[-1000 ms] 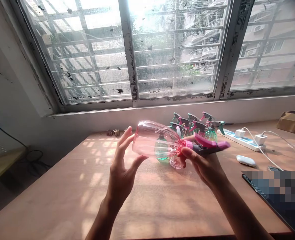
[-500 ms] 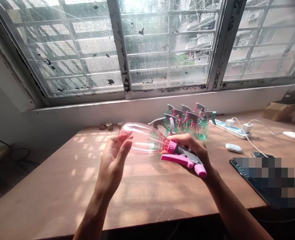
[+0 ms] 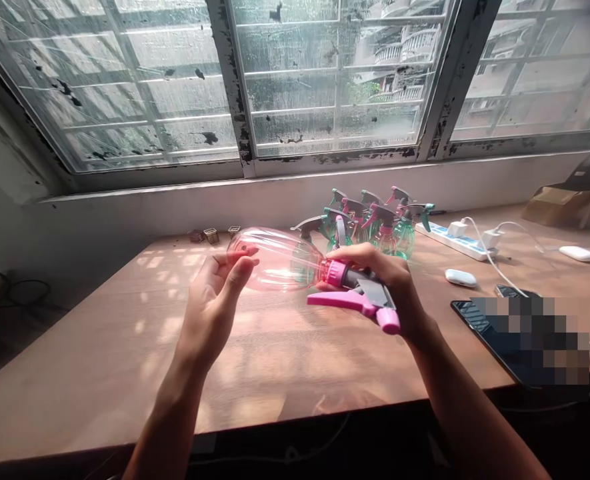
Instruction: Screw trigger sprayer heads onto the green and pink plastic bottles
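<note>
Brown wood makes the table (image 3: 125, 353), whose near left corner is cut off from view. On its right, square blocks hide much of a dark flat device (image 3: 497, 353). Above the table you hold a clear pink spray bottle (image 3: 279, 267) sideways: your left hand (image 3: 212, 293) pinches the base, your right hand (image 3: 399, 277) wraps the neck from behind, most fingers hidden. Collar (image 3: 335, 273) and trigger (image 3: 342, 301) are pink.
</note>
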Demonstrator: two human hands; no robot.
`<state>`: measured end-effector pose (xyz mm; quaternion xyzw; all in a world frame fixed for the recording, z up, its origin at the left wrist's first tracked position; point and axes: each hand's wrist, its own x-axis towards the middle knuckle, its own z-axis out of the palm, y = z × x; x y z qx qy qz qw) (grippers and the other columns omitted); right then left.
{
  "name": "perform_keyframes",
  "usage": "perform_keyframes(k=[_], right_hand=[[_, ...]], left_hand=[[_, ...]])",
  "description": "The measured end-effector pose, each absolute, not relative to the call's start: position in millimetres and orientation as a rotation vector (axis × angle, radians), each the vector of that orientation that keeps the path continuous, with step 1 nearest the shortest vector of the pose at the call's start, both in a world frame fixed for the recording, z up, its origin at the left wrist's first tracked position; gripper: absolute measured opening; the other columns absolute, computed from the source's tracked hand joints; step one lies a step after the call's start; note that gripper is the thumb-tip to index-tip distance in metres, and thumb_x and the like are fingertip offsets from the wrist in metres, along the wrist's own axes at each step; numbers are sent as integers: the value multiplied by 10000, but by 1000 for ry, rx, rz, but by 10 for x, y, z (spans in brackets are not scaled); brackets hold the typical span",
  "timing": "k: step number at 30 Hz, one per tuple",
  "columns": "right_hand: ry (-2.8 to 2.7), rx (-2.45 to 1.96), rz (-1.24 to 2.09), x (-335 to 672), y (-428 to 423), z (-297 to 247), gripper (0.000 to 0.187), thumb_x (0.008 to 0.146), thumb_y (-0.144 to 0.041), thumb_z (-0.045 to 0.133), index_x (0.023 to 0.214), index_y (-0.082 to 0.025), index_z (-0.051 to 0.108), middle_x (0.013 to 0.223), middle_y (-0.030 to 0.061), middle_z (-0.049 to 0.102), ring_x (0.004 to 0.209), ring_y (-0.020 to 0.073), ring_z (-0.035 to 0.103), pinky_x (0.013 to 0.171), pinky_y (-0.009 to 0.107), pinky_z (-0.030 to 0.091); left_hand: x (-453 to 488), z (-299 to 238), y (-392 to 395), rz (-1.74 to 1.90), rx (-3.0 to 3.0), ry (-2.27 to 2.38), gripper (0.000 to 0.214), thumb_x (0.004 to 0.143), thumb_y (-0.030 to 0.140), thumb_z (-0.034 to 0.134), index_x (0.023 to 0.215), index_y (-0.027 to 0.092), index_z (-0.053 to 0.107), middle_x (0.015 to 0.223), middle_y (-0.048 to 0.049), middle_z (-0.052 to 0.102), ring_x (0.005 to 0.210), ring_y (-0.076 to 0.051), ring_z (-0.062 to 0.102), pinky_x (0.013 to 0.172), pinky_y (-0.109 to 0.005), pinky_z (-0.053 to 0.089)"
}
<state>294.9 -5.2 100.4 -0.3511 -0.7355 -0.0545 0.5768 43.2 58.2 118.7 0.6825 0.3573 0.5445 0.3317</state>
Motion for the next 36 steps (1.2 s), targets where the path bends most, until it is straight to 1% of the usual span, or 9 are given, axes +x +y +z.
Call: perform_keyframes(k=[3,7,12,15,18,23,30,33,36], right_hand=[[-1629,-839,-1,2961,-15,983,289,910,-336,894,1118,-264,708,847,-6,799,672,201,753,542,288,545],[-1556,-821,36,2984,30,942,318,915,-363,889,1153,-280,696,931,2,800,782,218,774,616,313,583],[-1760,-831,-122,3026,-50,988,260,1019,-445,766,1211,-279,710,922,34,829,711,221,775,588,318,568],[-1850,-843,-245,3040,-95,1021,174,1051,-328,731,1219,-283,724,1028,69,850,860,261,814,733,361,611],[-1887,-831,-336,3029,-88,1020,221,1030,-209,742,1232,-296,719,1069,67,849,952,269,815,847,384,619],[-1893,-790,-368,3008,-54,987,245,1035,-215,736,1260,-308,716,1061,56,860,942,262,830,824,369,644],[-1966,-763,-465,2992,-98,1000,358,1055,-82,613,1325,-289,724,1127,85,854,1023,265,821,891,382,647],[-1955,-767,-449,2967,-116,1008,360,1068,-91,586,1311,-303,747,1167,82,857,1022,263,828,905,386,653],[-1931,-745,-367,2950,-119,1011,280,1057,-186,675,1297,-307,755,1160,75,866,997,271,840,863,381,669]], left_hand=[[457,1185,543,1475,1835,888,528,929,679,752,1197,226,705,1371,-121,773,1345,-357,689,1138,-529,537],[485,1174,494,1516,1807,894,515,933,644,772,1217,221,699,1378,-127,764,1351,-359,687,1164,-548,528],[491,1146,531,1415,1742,908,567,948,709,712,1194,199,680,1356,-159,778,1299,-386,723,1151,-584,524],[480,1128,585,1373,1731,954,621,943,769,662,1170,192,689,1396,-166,755,1204,-385,760,1100,-581,542],[462,1113,629,1336,1726,1018,678,922,826,625,1161,198,715,1392,-164,752,1179,-391,760,1021,-540,558],[437,1125,642,1291,1753,1083,729,946,858,529,1173,193,723,1380,-172,765,1149,-380,756,920,-470,533],[396,1139,663,1213,1816,1143,696,996,837,449,1121,205,711,1268,-160,821,1023,-352,767,946,-484,496],[363,1132,699,1196,1831,1142,693,994,844,445,1091,207,701,1180,-158,848,991,-357,774,939,-488,506],[327,1147,712,1186,1845,1155,674,980,847,478,1069,216,697,1138,-145,857,994,-361,776,936,-494,520]])
